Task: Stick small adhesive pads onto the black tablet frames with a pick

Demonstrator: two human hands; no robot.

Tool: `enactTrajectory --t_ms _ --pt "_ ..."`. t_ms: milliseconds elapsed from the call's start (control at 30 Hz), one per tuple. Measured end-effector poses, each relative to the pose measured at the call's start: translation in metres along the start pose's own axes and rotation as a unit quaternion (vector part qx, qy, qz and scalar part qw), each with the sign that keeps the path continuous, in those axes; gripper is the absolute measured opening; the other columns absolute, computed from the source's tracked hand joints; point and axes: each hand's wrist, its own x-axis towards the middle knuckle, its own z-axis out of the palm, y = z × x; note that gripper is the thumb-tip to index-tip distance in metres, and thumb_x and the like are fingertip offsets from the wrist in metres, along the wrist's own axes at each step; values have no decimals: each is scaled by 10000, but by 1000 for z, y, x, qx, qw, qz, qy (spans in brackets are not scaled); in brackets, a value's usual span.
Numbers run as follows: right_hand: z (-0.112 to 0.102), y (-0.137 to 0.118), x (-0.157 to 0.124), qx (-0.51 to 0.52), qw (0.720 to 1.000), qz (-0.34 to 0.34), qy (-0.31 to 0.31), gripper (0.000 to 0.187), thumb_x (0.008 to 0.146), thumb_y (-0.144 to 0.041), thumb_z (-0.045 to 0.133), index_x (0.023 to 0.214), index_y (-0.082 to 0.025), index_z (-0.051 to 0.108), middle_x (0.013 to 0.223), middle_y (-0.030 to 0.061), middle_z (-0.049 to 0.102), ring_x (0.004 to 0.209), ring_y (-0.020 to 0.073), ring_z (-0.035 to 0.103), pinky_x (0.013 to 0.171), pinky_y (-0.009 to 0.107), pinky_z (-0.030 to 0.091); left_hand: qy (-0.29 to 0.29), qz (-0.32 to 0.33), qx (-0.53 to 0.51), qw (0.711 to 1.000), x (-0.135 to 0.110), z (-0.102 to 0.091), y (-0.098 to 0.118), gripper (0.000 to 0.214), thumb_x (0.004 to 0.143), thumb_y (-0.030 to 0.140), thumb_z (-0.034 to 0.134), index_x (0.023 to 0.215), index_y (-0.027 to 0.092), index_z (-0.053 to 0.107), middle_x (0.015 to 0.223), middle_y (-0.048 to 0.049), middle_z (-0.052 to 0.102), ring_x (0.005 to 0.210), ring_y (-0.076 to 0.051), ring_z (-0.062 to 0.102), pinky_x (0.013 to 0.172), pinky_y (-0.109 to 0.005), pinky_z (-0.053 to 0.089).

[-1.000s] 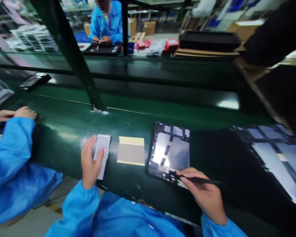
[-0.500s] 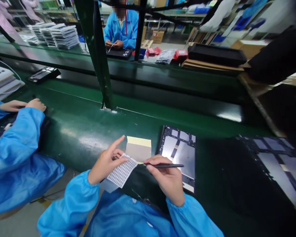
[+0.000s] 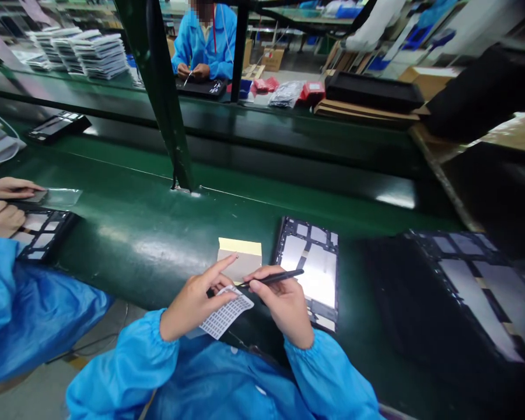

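Note:
My left hand (image 3: pixel 196 303) grips a white sticker sheet (image 3: pixel 227 312) printed with rows of small dark rectangles, thumb on top and index finger stretched out. A tiny dark speck shows on that fingertip. In my right hand (image 3: pixel 284 303) is a pair of black tweezers (image 3: pixel 277 277), slanted, with the tip by the sheet's upper edge; whether it touches cannot be made out. Just beyond both hands lies a grey card with a yellow strip (image 3: pixel 240 245). Right of it, a flat device panel with silver plates (image 3: pixel 315 262) rests on the green bench (image 3: pixel 149 233).
More device panels (image 3: pixel 468 280) stand at the right on dark material. At the left, a co-worker's hands (image 3: pixel 4 204) work by another panel (image 3: pixel 46 233) and a clear plastic piece (image 3: pixel 63 197). A green post (image 3: pixel 157 99) rises from the bench. Another person (image 3: pixel 205 46) sits opposite.
The tweezers' tip has come closer to the sticker sheet, and my left index finger points further right. The co-worker's arm has drawn back, uncovering a panel. The view has shifted slightly.

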Motion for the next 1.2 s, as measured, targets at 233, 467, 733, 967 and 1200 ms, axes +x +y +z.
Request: enactTrajectory --t_ms 233,467,733,967,1200 --pt "-16 -9 -11 34 999 -10 36 199 804 -382 819 826 -227 697 760 17 767 561 126 682 555 243 605 52 10 103 993 10 -17 -17 629 939 352 613 1519 297 375 954 -11 756 774 -157 713 748 -293 592" --pt "-86 9 -64 -56 967 -36 246 179 758 -273 859 820 -208 704 758 27 768 636 166 731 584 266 612 245 116 304 913 -14 0 0 600 904 420 669 1447 254 477 1402 -113 600 1296 -312 575 1098 -512 477" --pt "-111 20 -86 -125 948 -60 288 167 740 -208 850 782 -201 689 759 27 771 732 207 771 687 327 640 25 254 293 921 27 117 -16 246 964 176 538 1210 177 541 1277 -146 651 1238 -277 624 992 -469 577" --pt "-111 31 -77 -179 917 -160 320 120 795 -139 787 799 -207 689 747 -7 766 706 176 760 966 506 600 98 264 333 900 36 146 -19 204 931 120 586 1134 136 570 1177 -167 691 1130 -285 675 937 -448 594" --pt "-107 43 -82 -230 904 -189 307 145 792 -106 787 833 -203 687 787 5 788 714 190 768 1078 635 501 35 341 266 901 32 144 -24 201 947 78 534 1090 168 643 1113 -102 751 1109 -215 702 957 -371 596"
